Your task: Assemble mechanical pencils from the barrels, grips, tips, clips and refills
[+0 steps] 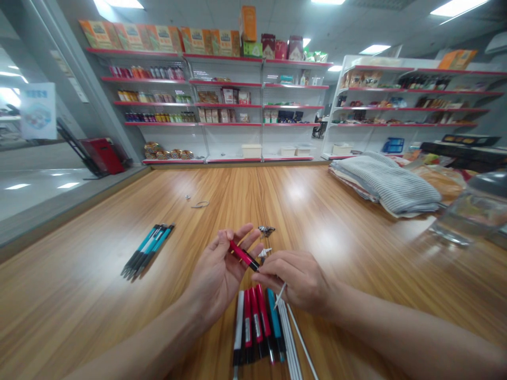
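Note:
My left hand (222, 264) pinches a red pen barrel (242, 254) with a black grip section between thumb and fingers, its other fingers spread. At the barrel's black end, the fingertips of my right hand (297, 277) are closed, and a thin white pen refill (280, 295) sticks out below them. Whether the refill touches the barrel is hidden. Under my hands lie several pen barrels: a white one (239, 322), red ones (257, 316) and a blue one (274, 319). Beside them are more white refills (291, 338). Just beyond my fingers are small dark metallic parts (266, 230) and white tips (264, 252).
Several blue and black pens (147, 250) lie in a bundle at the left. A small ring-like piece (200, 204) sits farther back. On the right are folded striped cloth (390, 182) and a clear jar (467, 211). Stocked shelves (225, 84) stand behind the table.

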`<action>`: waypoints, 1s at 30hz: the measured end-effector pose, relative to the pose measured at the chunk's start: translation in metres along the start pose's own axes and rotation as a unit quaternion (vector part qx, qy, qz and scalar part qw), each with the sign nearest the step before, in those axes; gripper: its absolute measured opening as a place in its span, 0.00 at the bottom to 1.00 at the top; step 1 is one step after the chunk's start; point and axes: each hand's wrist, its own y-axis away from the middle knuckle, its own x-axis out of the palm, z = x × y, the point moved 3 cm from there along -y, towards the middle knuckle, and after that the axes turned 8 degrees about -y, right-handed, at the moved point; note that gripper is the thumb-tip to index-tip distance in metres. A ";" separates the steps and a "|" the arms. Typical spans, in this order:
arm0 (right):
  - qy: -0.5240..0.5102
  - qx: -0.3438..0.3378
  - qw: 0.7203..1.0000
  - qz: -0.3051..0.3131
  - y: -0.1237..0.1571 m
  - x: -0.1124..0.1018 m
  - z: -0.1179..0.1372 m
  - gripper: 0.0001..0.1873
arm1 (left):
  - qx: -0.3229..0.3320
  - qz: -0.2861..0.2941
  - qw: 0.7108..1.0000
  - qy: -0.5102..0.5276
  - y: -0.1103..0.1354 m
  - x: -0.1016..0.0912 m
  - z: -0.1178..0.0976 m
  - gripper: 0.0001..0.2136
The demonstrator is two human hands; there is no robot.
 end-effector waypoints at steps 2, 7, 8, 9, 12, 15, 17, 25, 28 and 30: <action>0.001 0.002 1.000 -0.002 0.001 0.001 0.000 0.06 | 0.005 -0.001 1.000 -0.009 0.001 0.000 0.001 0.10; -0.007 0.012 1.000 0.003 0.002 0.003 0.000 0.08 | 0.013 0.012 1.000 -0.024 0.005 0.003 0.001 0.09; -0.008 0.015 1.000 0.002 0.002 0.003 0.000 0.08 | 0.013 0.017 0.999 -0.025 0.006 0.004 0.002 0.08; -0.010 0.019 1.000 0.000 0.001 0.002 0.000 0.09 | 0.011 0.022 0.999 -0.026 0.007 0.004 0.003 0.08; -0.012 0.025 1.000 0.002 0.000 0.000 0.000 0.10 | -0.002 0.029 0.999 -0.034 0.009 0.004 0.006 0.08; -0.009 0.022 1.000 0.004 -0.002 -0.002 0.000 0.11 | -0.019 0.025 0.999 -0.043 0.009 0.003 0.008 0.08; -0.006 0.010 1.000 0.003 -0.002 -0.003 0.000 0.13 | -0.030 0.010 0.999 -0.039 0.007 0.002 0.009 0.09; 0.000 0.013 0.999 0.037 0.001 0.000 0.002 0.12 | -0.063 -0.057 0.996 -0.028 0.000 -0.007 0.015 0.10; -0.006 0.012 0.999 0.038 0.001 0.000 0.002 0.10 | -0.053 -0.052 0.997 -0.037 0.001 -0.007 0.016 0.09; -0.004 0.015 0.999 0.032 0.001 0.000 0.002 0.09 | -0.041 -0.035 0.997 -0.050 0.004 -0.004 0.015 0.08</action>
